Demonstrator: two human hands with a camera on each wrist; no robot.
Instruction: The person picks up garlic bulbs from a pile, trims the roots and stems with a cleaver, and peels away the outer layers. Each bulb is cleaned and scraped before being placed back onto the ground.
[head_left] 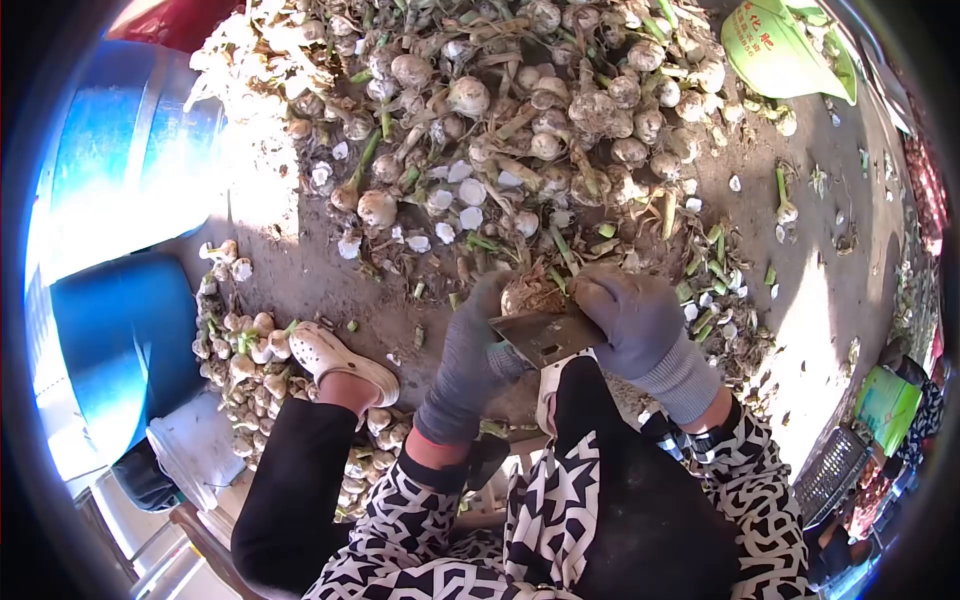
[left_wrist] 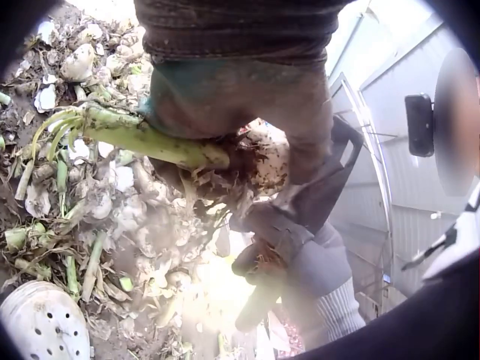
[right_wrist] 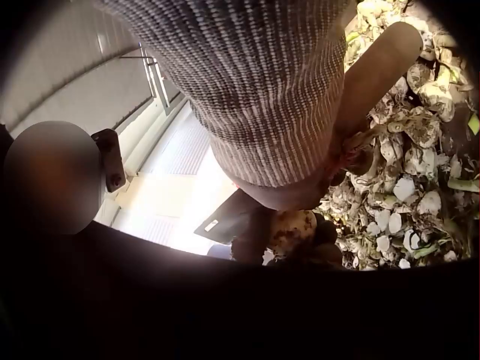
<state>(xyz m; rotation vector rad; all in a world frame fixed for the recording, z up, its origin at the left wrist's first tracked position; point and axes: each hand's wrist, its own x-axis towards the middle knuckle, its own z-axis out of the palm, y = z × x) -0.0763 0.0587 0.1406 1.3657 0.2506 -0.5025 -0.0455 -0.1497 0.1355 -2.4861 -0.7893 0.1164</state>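
Both hands wear grey gloves and meet in the middle of the head view. My left hand point(head_left: 478, 345) grips a dirt-covered garlic bulb point(head_left: 532, 294); the left wrist view shows its thick green stalk point(left_wrist: 142, 141) sticking out past the glove. A wide, dark metal blade point(head_left: 548, 338) lies against the bulb's near side. My right hand point(head_left: 640, 318) holds this knife, its fingers close beside the bulb. In the right wrist view the blade point(right_wrist: 229, 217) and bulb point(right_wrist: 294, 229) show below the ribbed cuff, and the handle is not clearly visible.
A large heap of garlic point(head_left: 540, 100) covers the ground ahead, with white cut pieces and green stalk bits at its near edge. Trimmed bulbs point(head_left: 262, 385) lie beside the clog point(head_left: 343, 365). Blue barrels point(head_left: 125, 330) and a white bucket point(head_left: 195, 445) stand left.
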